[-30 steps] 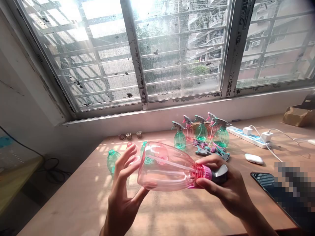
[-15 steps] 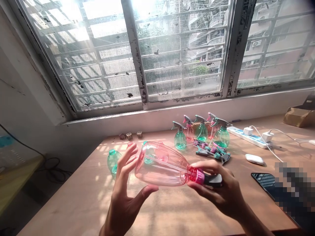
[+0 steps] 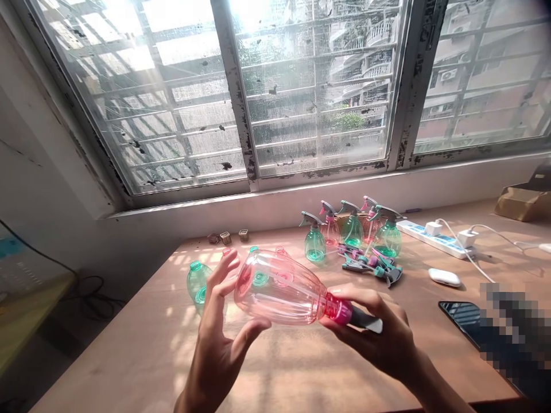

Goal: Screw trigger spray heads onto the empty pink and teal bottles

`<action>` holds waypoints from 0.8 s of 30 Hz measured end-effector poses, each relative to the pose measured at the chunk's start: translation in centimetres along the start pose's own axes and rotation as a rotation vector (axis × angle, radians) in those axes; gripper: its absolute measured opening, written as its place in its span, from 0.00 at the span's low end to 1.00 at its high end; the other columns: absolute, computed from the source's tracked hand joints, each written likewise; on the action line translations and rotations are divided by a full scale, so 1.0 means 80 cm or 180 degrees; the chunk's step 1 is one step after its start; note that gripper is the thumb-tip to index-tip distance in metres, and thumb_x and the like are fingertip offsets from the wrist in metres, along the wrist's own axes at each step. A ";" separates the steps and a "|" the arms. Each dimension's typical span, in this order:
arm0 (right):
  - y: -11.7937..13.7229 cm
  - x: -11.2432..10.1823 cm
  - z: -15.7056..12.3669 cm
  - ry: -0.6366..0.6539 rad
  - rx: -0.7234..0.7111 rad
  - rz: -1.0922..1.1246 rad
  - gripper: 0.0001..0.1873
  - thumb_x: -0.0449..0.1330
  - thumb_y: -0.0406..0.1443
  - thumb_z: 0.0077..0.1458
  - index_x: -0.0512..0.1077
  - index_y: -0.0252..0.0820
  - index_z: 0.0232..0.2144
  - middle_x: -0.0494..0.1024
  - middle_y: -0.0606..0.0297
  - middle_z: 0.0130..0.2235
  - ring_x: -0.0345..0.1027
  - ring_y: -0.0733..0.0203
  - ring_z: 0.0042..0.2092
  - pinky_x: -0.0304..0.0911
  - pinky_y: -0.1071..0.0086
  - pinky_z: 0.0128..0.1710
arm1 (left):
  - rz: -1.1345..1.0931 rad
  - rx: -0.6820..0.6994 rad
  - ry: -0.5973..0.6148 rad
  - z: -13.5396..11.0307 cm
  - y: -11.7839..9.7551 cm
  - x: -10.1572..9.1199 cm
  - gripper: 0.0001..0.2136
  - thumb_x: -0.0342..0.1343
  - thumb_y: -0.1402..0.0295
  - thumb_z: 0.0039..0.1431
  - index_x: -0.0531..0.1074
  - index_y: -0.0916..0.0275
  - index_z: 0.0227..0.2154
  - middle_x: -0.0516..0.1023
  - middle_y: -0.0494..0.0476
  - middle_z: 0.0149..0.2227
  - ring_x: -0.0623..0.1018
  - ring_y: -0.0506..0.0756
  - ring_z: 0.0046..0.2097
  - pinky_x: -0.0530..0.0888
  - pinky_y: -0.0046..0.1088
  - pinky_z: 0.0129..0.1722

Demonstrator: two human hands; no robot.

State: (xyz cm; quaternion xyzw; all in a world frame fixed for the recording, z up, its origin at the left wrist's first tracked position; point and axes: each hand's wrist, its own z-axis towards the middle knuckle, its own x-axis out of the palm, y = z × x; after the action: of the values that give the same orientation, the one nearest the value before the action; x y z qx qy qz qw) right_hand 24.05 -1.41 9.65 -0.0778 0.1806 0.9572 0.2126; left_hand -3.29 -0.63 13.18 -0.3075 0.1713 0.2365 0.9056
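Note:
A clear pink spray bottle lies on its side in the air above the table, its base to the left. My right hand grips it at the neck, thumb and fingers about the pink collar; the grey trigger head points right, partly hidden by that hand. Around the base curves my left hand, fingers spread and thumb below; whether it touches the plastic is hard to tell. A thin tube shows inside the bottle. Behind it stand open-necked bottles, among them a green bottle by my left fingers.
Assembled green and pink spray bottles stand toward the window. Loose trigger heads lie in a pile before them. A power strip with chargers, a white case, a phone and a cardboard box are to the right.
The bottle has turned slightly and shifted a little left, its trigger head now angled more downward. My right hand has moved left with it; my left hand has barely shifted.

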 end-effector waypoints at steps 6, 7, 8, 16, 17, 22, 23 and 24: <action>-0.001 -0.002 0.002 0.0077 0.0802 0.0727 0.09 0.68 0.41 0.69 0.75 0.52 0.49 0.83 0.72 0.28 0.74 0.63 0.21 0.70 0.75 0.20 | -0.0146 0.0277 -0.0138 0.001 -0.002 0.004 0.25 0.68 0.62 0.68 0.70 0.50 0.64 0.64 0.63 0.75 0.61 0.68 0.77 0.64 0.57 0.74; -0.001 -0.003 0.002 0.0102 0.0951 0.0798 0.09 0.69 0.42 0.69 0.75 0.52 0.48 0.83 0.72 0.28 0.73 0.63 0.21 0.69 0.75 0.19 | -0.0104 0.0362 -0.0182 0.002 -0.003 0.004 0.25 0.68 0.65 0.68 0.70 0.50 0.65 0.65 0.62 0.74 0.62 0.67 0.77 0.65 0.55 0.74; -0.002 -0.004 0.001 0.0112 0.1061 0.0823 0.09 0.69 0.43 0.68 0.76 0.52 0.47 0.83 0.72 0.28 0.72 0.63 0.21 0.68 0.75 0.19 | -0.0051 0.0439 -0.0228 0.003 -0.005 0.005 0.24 0.67 0.67 0.69 0.70 0.50 0.65 0.66 0.61 0.74 0.63 0.65 0.76 0.65 0.53 0.74; 0.002 -0.004 -0.001 0.0183 0.0591 0.0528 0.12 0.69 0.42 0.69 0.74 0.51 0.50 0.85 0.71 0.28 0.76 0.63 0.21 0.72 0.75 0.22 | -0.0126 0.0328 -0.0084 -0.001 -0.005 0.001 0.27 0.65 0.49 0.67 0.69 0.55 0.63 0.62 0.68 0.75 0.63 0.69 0.76 0.63 0.55 0.74; 0.002 -0.004 -0.001 0.0219 0.0431 0.0371 0.12 0.69 0.42 0.69 0.74 0.50 0.51 0.85 0.69 0.29 0.77 0.62 0.22 0.73 0.75 0.23 | -0.0221 0.0253 -0.0087 -0.002 -0.003 0.001 0.26 0.63 0.48 0.68 0.70 0.55 0.62 0.62 0.68 0.75 0.62 0.69 0.76 0.63 0.57 0.74; 0.002 -0.002 0.001 0.0147 0.0563 0.0501 0.14 0.73 0.44 0.64 0.77 0.47 0.47 0.88 0.63 0.32 0.81 0.60 0.25 0.74 0.74 0.24 | -0.0470 0.0179 -0.0108 0.001 0.005 0.003 0.21 0.65 0.55 0.70 0.72 0.50 0.62 0.66 0.63 0.74 0.60 0.69 0.77 0.60 0.60 0.75; 0.002 -0.003 0.003 0.0139 0.0943 0.0837 0.15 0.75 0.45 0.62 0.78 0.46 0.45 0.88 0.64 0.31 0.81 0.60 0.24 0.72 0.75 0.21 | -0.0473 0.0237 -0.0113 0.003 0.005 0.005 0.23 0.67 0.58 0.69 0.71 0.49 0.63 0.66 0.62 0.74 0.60 0.69 0.77 0.60 0.60 0.75; 0.002 -0.003 0.005 0.0181 0.1448 0.1256 0.16 0.75 0.46 0.61 0.78 0.46 0.43 0.87 0.64 0.30 0.80 0.60 0.24 0.68 0.76 0.18 | -0.0469 0.0314 -0.0144 0.004 0.005 0.006 0.25 0.68 0.60 0.68 0.71 0.48 0.65 0.66 0.61 0.74 0.60 0.69 0.77 0.60 0.60 0.75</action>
State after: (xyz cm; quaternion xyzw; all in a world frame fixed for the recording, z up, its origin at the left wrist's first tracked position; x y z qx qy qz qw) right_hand 24.15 -1.49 10.17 -0.0183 0.4078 0.9124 0.0293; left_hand -3.02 -0.01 12.98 -0.2689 0.1392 0.1674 0.9382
